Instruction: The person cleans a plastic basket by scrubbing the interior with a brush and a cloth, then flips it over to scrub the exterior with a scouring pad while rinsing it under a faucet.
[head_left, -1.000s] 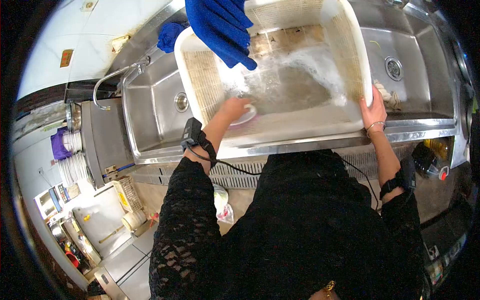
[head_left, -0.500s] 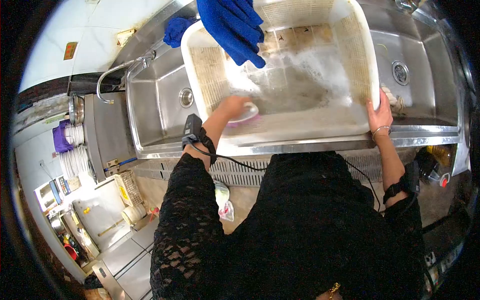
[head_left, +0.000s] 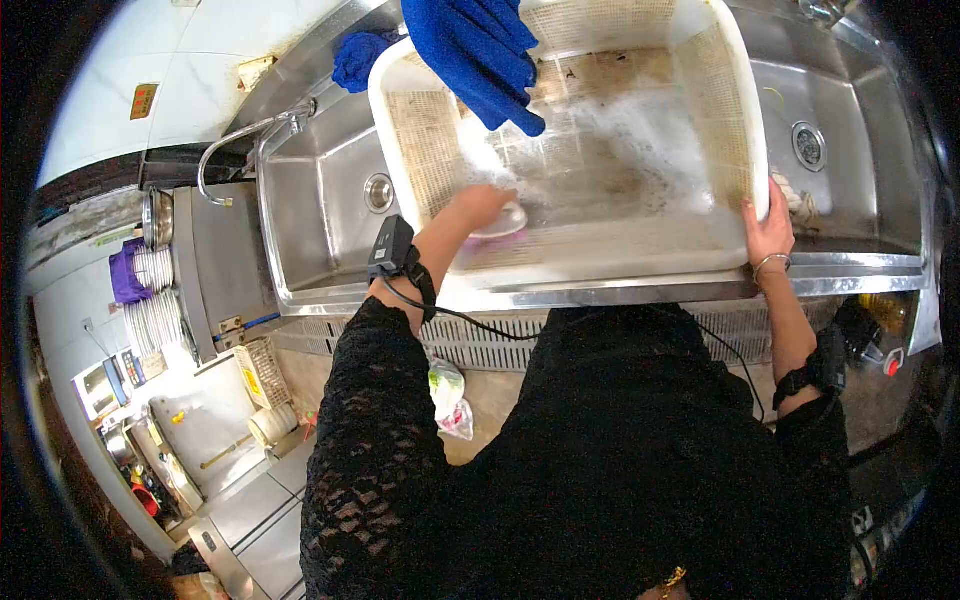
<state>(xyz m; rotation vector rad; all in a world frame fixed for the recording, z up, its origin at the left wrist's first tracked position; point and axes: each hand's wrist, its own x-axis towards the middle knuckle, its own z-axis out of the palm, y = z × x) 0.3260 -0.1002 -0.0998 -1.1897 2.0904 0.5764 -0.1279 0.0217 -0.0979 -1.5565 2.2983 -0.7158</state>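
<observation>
A large white plastic basket [head_left: 757, 120] with perforated sides rests across the steel sinks, its inside wet, foamy and stained brown. My left hand [head_left: 482, 207] is closed around a scrub brush [head_left: 510, 219] with a white back and pinkish bristles, which are blurred. The brush is against the near wall of the basket, toward the left corner. At the basket's right rim, my right hand [head_left: 770, 235] grips the edge, fingers on the outside. A blue cloth [head_left: 470, 60] hangs over the far left rim.
Sink basins with drains [head_left: 379, 193] lie on both sides, a curved faucet [head_left: 205, 175] at left. A second blue cloth [head_left: 358, 62] sits behind the basket. Whitish cloth [head_left: 800, 208] lies in the right basin. Stacked plates [head_left: 155, 325] stand far left; a red-capped bottle [head_left: 891, 362] is at right.
My left hand and the brush have shifted slightly right along the basket's near wall. The whole view has moved a little. My right hand keeps its grip on the rim.
</observation>
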